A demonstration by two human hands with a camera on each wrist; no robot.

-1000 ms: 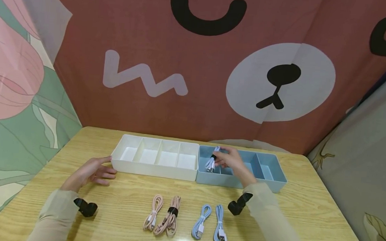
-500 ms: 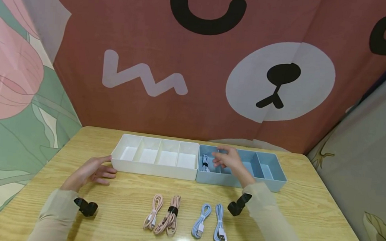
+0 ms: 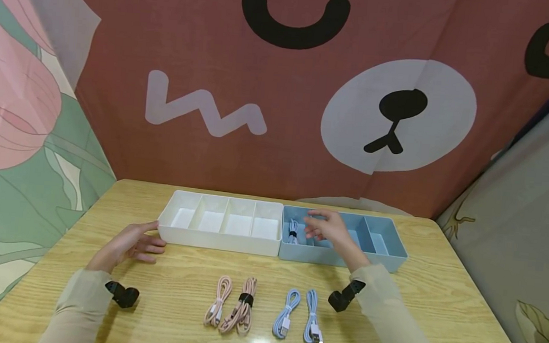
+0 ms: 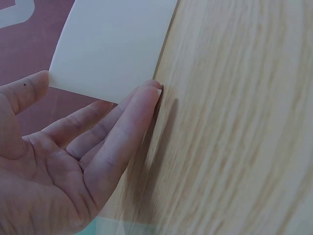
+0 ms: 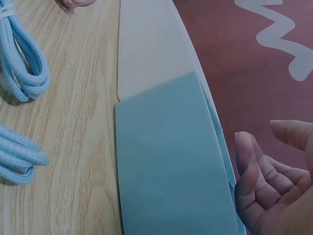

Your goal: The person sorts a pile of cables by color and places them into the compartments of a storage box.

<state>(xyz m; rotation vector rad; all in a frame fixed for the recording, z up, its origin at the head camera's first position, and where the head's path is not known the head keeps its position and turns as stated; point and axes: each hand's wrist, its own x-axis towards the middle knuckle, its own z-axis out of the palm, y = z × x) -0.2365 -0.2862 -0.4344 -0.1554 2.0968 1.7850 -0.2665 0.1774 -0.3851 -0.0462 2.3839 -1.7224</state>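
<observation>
A light blue cable bundle [image 3: 293, 231] with a black strap lies in the leftmost compartment of the blue divided box [image 3: 345, 259]. Just right of that bundle, my right hand [image 3: 330, 228] hovers over the box with nothing in its fingers; the right wrist view shows thumb and fingers apart. My left hand [image 3: 131, 244] touches the left end of the white divided box [image 3: 219, 242] with its fingertips [image 4: 152, 90]. Two blue cables [image 3: 287, 314] [image 3: 313, 319] lie on the table before the blue box. Left of them are two pink cables, one tied plainly [image 3: 219, 301], one black-strapped [image 3: 242, 307].
Both boxes stand end to end along the back of the wooden table [image 3: 174, 302]. Behind it hangs a printed brown curtain [image 3: 294, 157]. Patterned cloth also hangs at the left and right sides.
My right hand has let go of the strapped blue cable, which now lies in the leftmost blue compartment. It has shifted slightly right. The left hand has stayed put.
</observation>
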